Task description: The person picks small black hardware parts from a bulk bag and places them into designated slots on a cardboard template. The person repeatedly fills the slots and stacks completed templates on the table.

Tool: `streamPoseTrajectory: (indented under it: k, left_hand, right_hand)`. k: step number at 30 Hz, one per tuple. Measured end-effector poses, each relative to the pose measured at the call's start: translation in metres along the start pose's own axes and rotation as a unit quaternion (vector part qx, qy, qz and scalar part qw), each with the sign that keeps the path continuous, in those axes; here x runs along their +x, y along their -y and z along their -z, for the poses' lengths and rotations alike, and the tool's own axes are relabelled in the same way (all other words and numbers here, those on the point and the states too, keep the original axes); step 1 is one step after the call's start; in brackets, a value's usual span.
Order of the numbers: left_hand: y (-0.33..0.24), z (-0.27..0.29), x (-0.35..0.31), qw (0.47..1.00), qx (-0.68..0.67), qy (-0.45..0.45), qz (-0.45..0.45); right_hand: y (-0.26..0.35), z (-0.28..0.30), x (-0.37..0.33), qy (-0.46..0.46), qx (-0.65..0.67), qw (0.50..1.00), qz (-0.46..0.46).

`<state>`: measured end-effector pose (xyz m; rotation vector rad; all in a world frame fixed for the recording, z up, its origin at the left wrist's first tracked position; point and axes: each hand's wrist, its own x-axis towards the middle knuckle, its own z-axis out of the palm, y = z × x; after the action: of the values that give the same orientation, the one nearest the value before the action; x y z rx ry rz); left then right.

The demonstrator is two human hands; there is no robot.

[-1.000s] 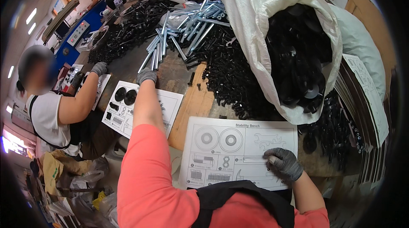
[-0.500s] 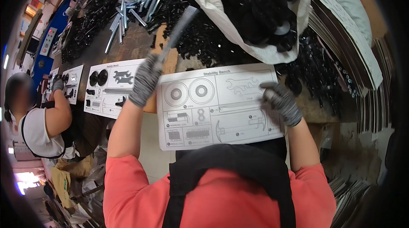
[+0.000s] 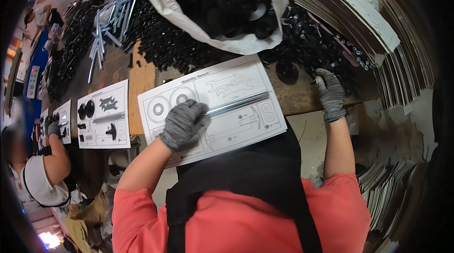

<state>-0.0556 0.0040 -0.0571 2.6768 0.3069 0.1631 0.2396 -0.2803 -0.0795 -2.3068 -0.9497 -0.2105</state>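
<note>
Worktable (image 3: 307, 98): left hand (image 3: 184, 124) grasps silver tube (image 3: 241, 103) over card (image 3: 257, 71) — apparently placing; release likely needed next. Right hand (image 3: 330, 93), right of card — grip unclear.

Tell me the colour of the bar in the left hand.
The bar in the left hand is shiny silver, best seen in the head view.

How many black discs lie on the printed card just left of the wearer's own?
2, side by side at the upper left of that printed card: the left disc near its edge, the right disc next to it. Any underneath would be hidden.
</note>
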Motion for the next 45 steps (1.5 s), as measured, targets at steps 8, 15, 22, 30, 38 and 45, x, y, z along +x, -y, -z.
streamPoseTrajectory:
  k: [8,15,22,30,38,45]
  left_hand:
    - [-0.003,-0.009,0.004,0.998,-0.057,0.003,0.029]
    - [-0.004,0.01,0.017,0.996,-0.086,0.008,0.037]
    - [-0.041,0.06,0.131,0.945,0.224,-0.23,-0.06]
    - [-0.02,0.058,0.198,0.942,0.292,-0.147,0.079]
    - [0.016,0.114,0.054,0.973,-0.105,-0.204,-0.039]
    - [0.091,0.056,-0.062,0.972,-0.167,-0.114,0.118]
  right_hand:
    - [0.033,-0.026,0.016,0.07,-0.057,0.995,0.051]
    - [0.042,-0.042,0.041,0.186,-0.06,0.98,-0.03]
    - [0.031,-0.019,0.049,0.154,0.23,0.948,-0.157]
    - [0.08,-0.009,0.055,0.112,0.207,0.966,-0.111]
    - [0.187,-0.056,0.052,0.408,0.227,0.884,-0.003]
    - [0.257,-0.136,0.036,0.393,0.022,0.891,0.227]
